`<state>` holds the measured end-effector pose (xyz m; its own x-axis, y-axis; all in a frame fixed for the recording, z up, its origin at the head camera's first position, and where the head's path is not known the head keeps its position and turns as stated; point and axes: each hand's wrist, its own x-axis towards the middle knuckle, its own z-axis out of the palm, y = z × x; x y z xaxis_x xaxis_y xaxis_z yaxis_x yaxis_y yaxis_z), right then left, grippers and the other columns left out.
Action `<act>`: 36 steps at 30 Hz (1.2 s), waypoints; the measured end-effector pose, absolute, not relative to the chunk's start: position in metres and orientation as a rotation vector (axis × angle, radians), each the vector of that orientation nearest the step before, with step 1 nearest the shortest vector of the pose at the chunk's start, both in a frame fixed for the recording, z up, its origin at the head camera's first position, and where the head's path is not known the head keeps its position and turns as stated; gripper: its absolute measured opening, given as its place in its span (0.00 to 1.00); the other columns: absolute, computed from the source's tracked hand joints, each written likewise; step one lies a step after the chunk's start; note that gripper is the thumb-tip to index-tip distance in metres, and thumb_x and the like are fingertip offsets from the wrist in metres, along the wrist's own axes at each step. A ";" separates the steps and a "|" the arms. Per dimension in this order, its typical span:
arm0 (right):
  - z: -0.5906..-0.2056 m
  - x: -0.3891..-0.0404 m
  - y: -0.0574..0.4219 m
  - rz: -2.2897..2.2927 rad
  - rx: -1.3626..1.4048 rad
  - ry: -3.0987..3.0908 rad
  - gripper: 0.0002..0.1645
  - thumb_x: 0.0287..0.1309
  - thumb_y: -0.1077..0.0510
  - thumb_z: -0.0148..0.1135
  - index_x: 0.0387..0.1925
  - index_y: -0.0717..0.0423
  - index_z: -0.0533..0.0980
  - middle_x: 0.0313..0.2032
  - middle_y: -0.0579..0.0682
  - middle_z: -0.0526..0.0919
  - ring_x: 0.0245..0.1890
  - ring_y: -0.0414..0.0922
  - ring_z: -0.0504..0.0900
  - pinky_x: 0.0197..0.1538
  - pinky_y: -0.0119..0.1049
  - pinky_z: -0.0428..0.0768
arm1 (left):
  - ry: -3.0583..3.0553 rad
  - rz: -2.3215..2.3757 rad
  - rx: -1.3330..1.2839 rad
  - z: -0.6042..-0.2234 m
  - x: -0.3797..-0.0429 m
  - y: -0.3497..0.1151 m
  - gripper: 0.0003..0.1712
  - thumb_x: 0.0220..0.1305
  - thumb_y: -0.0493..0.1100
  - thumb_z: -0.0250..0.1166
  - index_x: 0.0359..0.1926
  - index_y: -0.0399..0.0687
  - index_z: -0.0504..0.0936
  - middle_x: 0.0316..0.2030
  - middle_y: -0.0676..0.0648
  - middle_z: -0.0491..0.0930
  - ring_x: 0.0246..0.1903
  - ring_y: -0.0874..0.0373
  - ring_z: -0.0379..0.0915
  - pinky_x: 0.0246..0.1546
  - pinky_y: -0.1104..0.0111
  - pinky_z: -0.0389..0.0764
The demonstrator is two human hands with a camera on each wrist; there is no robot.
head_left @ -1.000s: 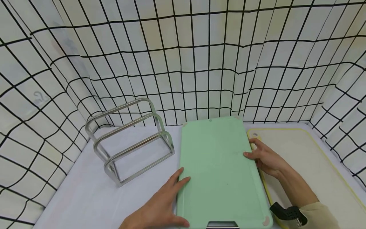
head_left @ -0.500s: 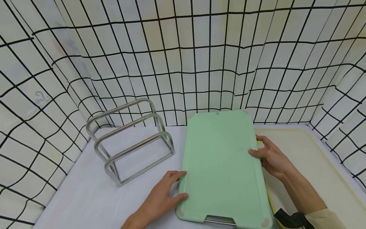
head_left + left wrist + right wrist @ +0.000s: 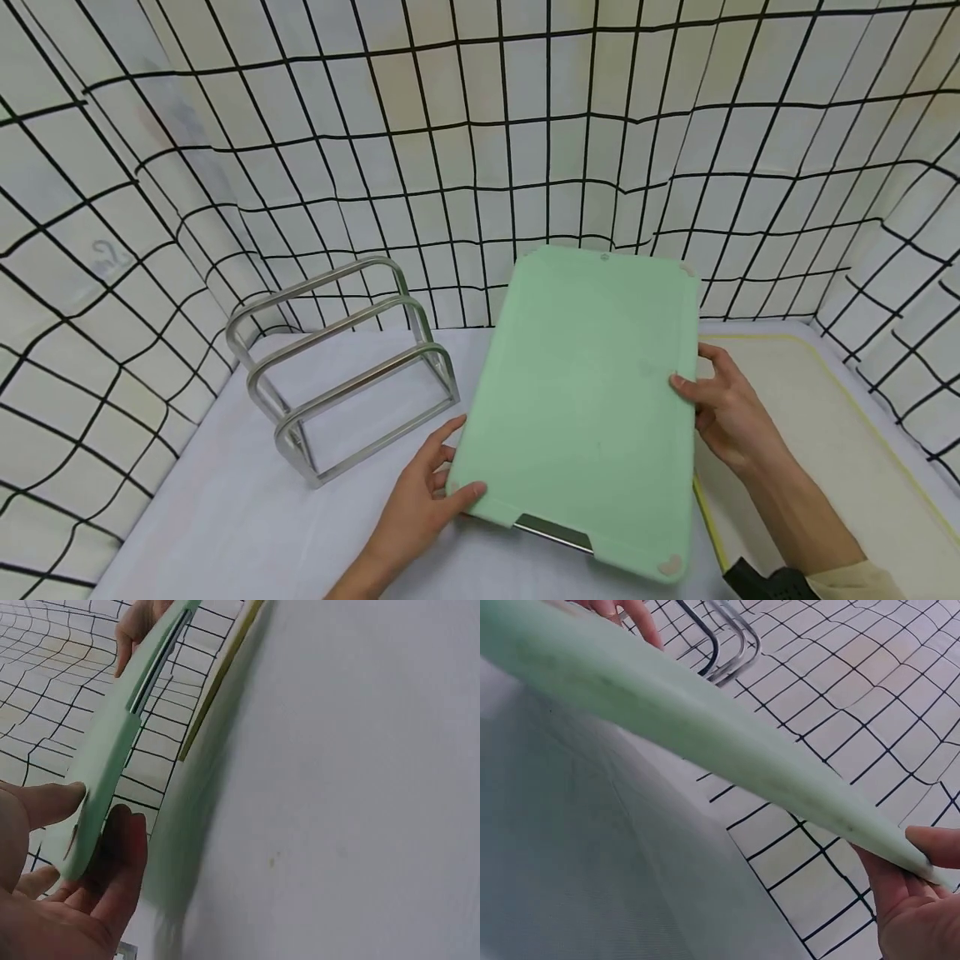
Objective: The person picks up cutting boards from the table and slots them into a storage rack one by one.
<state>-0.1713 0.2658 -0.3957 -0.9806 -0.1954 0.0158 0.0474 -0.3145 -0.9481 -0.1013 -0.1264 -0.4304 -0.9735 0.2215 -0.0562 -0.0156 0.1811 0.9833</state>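
A light green cutting board (image 3: 585,392) with a metal-lined slot at its near edge is held up off the white table between both hands. My left hand (image 3: 414,500) pinches its near left corner, thumb on top and fingers beneath. On the right edge, my right hand (image 3: 735,408) grips the board the same way. In the left wrist view the board (image 3: 112,757) shows edge-on, with its shadow on the table below. The right wrist view shows the board's long edge (image 3: 705,742) with fingers under it.
A metal rack (image 3: 352,375) of three bent bars stands on the left of the table (image 3: 195,533). A cream board with a yellow rim (image 3: 795,400) lies flat at the right. White cloth walls with black grid lines (image 3: 480,150) enclose the back and sides.
The green board has risen from the table and shifted right, its far end tilting up. My left hand has moved to its near left corner; my right hand moved right with it.
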 end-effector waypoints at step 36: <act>-0.391 -0.205 0.287 -2.472 -0.221 2.018 0.55 0.69 0.70 0.61 0.83 0.51 0.39 0.54 0.42 0.76 0.52 0.32 0.83 0.53 0.23 0.82 | 1.836 2.573 0.025 -0.400 -0.103 -0.109 0.46 0.63 0.25 0.67 0.78 0.57 0.65 0.69 0.49 0.76 0.58 0.58 0.83 0.54 0.66 0.86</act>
<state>-0.2049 0.2868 -0.3911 -0.9888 -0.0423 0.1429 -0.1315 -0.2030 -0.9703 -0.1028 -0.1091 -0.4000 -0.9997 -0.0064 0.0240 0.0248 -0.3251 0.9454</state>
